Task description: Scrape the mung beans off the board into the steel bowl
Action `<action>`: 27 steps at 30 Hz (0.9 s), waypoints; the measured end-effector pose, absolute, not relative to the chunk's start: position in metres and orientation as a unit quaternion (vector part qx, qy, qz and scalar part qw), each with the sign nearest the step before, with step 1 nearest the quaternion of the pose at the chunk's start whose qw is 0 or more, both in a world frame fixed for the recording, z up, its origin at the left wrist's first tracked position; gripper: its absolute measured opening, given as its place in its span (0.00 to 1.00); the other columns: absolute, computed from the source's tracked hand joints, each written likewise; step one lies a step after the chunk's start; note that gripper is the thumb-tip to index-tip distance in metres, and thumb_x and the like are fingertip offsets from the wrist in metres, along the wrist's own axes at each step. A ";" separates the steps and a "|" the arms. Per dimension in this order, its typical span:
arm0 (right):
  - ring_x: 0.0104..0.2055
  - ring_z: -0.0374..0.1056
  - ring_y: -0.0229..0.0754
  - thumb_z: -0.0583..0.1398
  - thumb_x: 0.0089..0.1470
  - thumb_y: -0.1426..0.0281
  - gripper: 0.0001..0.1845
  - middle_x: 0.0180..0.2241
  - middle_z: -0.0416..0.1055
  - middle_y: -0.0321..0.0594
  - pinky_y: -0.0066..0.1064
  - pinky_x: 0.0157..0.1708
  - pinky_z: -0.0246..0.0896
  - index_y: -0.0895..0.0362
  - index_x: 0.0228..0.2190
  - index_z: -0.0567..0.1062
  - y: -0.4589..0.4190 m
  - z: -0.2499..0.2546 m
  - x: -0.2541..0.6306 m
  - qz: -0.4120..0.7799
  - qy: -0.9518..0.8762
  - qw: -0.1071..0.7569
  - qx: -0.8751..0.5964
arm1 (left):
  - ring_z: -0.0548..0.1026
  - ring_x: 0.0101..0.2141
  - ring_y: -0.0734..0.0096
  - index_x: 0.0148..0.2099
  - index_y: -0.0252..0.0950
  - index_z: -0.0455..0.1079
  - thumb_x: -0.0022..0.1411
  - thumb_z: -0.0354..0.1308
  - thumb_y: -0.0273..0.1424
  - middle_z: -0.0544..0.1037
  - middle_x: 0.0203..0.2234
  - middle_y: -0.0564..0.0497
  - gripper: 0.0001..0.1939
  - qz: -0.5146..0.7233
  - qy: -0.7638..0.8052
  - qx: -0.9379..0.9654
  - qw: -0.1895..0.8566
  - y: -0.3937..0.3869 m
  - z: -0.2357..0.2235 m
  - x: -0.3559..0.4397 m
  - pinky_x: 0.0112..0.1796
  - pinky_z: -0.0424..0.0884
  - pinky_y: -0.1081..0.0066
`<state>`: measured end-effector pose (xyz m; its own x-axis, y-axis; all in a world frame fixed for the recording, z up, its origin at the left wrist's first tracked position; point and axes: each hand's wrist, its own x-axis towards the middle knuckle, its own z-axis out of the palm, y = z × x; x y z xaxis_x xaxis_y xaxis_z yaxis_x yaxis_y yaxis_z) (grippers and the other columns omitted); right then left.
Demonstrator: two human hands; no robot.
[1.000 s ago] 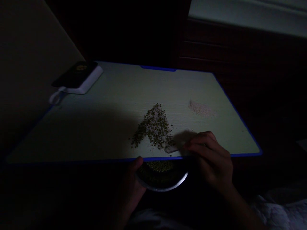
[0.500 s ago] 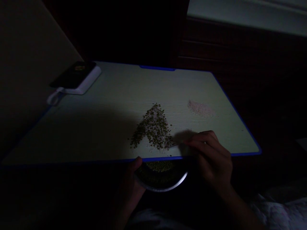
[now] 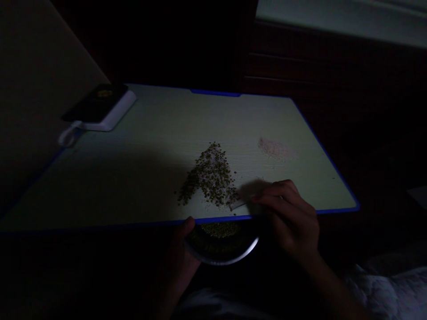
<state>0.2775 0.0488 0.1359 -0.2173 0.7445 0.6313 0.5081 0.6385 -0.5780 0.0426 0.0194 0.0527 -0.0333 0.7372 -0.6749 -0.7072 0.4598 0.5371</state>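
A triangular heap of small green beans and dark bits (image 3: 210,178) lies on a pale green board with a blue edge (image 3: 133,178). My right hand (image 3: 288,218) sits at the heap's lower right corner, its fingers pinching a small flat white piece (image 3: 236,205) whose tip touches the heap. Below the board's near edge, my left hand (image 3: 180,258) grips the rim of a round metal bowl (image 3: 233,257). Green beans (image 3: 220,230) lie inside the bowl, partly hidden by the board and the dark.
A pinkish patch of powder (image 3: 276,149) lies on the board's right side. At the back left, a dark phone (image 3: 95,104) rests on a white power bank (image 3: 115,111) with a white cable loop (image 3: 66,138). Dark wooden drawers (image 3: 333,75) stand behind the board, and pale bedding (image 3: 387,289) shows at lower right.
The whole view has shifted slightly left and up. My right hand stays at the heap's corner, with the white piece slightly turned. The bowl stays in my left hand.
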 end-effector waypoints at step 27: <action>0.44 0.70 0.43 0.57 0.64 0.84 0.19 0.41 0.77 0.40 0.40 0.42 0.65 0.53 0.47 0.79 0.049 0.137 0.279 0.129 -0.763 0.485 -0.408 | 0.72 0.67 0.50 0.47 0.39 0.81 0.64 0.66 0.37 0.90 0.45 0.45 0.11 0.508 0.510 -0.015 0.693 0.024 0.061 0.049 0.68 0.63 0.52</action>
